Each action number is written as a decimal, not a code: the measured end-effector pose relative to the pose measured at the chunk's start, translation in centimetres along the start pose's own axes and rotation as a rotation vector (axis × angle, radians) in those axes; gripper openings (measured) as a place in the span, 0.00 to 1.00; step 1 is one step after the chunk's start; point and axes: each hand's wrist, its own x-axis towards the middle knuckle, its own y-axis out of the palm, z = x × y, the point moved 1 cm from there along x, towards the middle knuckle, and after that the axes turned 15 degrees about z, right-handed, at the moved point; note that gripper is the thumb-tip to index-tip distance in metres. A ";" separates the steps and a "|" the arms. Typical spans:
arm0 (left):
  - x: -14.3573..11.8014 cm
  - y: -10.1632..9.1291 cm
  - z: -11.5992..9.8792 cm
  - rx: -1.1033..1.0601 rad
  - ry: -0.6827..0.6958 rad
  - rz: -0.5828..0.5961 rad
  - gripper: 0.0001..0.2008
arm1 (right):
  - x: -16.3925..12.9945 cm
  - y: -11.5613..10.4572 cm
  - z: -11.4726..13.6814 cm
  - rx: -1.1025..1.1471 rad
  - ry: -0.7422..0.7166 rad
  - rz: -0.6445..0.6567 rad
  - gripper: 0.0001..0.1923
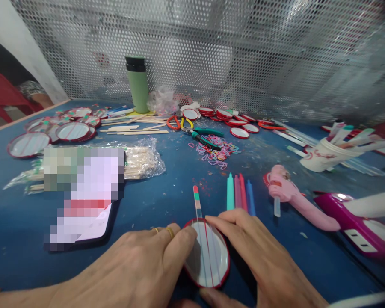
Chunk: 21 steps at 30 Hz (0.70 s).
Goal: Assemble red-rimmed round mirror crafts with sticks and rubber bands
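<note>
Craft workshop: glue gun [303, 208], pliers [205, 141]

Disc [217, 261], one, round, pale and red-rimmed, is facing upward at the tabletop's [167, 201] near side; red and blue-grey lines are running lengthwise; slim stick [196, 197], colour-banded, is jutting beyond its far edge.

You get soft, fairly even light, with a dark shadow beside your right hand [256, 246] and bright glints on the clear plastic packet [144, 158]. Coarse pixel blocks mask much of the smartphone [94, 220], while the perforated metal panel [211, 55] looks stretched and blurred toward your darkened upper-right corner.
</note>
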 end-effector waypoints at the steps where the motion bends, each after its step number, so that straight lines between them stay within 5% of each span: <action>1: 0.0 0.0 0.0 -0.004 0.006 0.001 0.18 | 0.0 0.0 0.1 -0.004 0.002 -0.007 0.30; 21: 0.0 -0.4 0.5 -0.069 -0.034 0.087 0.28 | 0.2 0.2 0.6 -0.025 0.031 -0.040 0.24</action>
